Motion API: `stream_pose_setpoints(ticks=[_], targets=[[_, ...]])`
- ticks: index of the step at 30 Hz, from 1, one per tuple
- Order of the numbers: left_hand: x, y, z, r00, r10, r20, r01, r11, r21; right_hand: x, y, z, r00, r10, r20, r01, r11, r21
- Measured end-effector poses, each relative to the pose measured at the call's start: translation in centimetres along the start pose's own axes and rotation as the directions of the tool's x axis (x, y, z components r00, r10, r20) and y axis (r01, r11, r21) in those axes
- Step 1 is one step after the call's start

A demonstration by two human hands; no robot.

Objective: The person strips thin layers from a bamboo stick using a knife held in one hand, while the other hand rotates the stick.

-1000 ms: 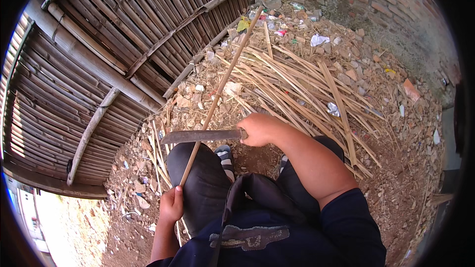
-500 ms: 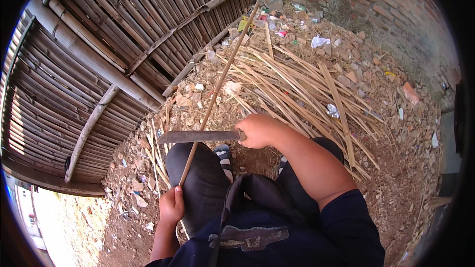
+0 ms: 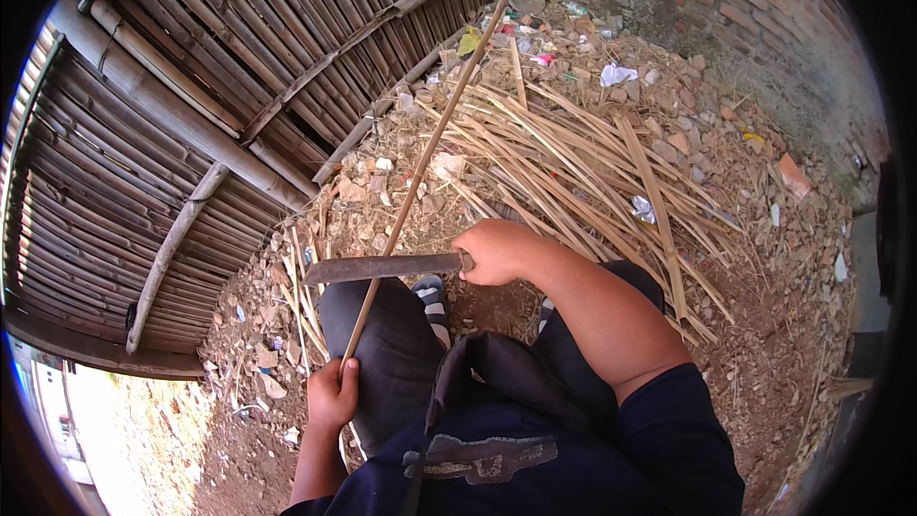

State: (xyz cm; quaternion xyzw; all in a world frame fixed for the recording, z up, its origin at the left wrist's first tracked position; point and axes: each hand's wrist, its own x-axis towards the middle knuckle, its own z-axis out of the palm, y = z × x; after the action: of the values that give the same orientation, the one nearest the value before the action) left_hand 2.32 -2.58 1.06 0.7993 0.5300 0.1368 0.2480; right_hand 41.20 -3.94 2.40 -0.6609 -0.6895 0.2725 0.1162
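My right hand is closed round the handle of a machete, whose broad dark blade points left. The blade lies across a long thin bamboo strip, meeting it just above my left knee. The lower end of that strip is in my left hand, thumb pressed along it beside my left thigh. From there the strip slants up and away to the right, its far end near the foot of the bamboo wall. Where exactly the blade's edge touches the strip cannot be made out.
A heap of split bamboo strips lies ahead on rubble-strewn ground. A bamboo slat wall stands at left, a brick wall at far right. Thin strips lie left of my knee. Crumpled foil and white litter lie about.
Almost nothing differs. The strip's far end has shifted very slightly to the right, and both hands keep their hold in nearly the same place.
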Motion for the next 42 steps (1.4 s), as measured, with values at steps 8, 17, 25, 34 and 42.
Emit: stream_pose_setpoints(ticks=[8, 17, 25, 34, 42], targets=[[0.0, -0.1, 0.0, 1.000, -0.014, 0.005, 0.014, 1.000, 0.001, 0.4, 0.5, 0.6, 1.000, -0.016, 0.006, 0.016, 1.000, 0.019], [0.1, 0.2, -0.2, 1.000, -0.001, 0.020, 0.001, 1.000, -0.013, 0.6, 0.7, 0.9, 1.000, -0.023, 0.010, 0.023, 1.000, 0.008], [0.3, -0.5, -0.1, 0.999, 0.009, 0.036, -0.007, 0.997, -0.072, 0.7, 0.8, 0.9, 0.999, -0.035, 0.020, 0.035, 0.999, 0.014], [0.5, -0.5, -0.3, 0.996, -0.026, 0.084, 0.039, 0.988, -0.152, 0.9, 1.2, 1.3, 0.999, -0.052, 0.015, 0.052, 0.998, 0.020], [0.7, -1.3, -0.3, 0.988, -0.066, 0.138, 0.097, 0.969, -0.226, 0.8, 1.0, 1.1, 0.999, -0.041, 0.018, 0.041, 0.999, 0.028]])
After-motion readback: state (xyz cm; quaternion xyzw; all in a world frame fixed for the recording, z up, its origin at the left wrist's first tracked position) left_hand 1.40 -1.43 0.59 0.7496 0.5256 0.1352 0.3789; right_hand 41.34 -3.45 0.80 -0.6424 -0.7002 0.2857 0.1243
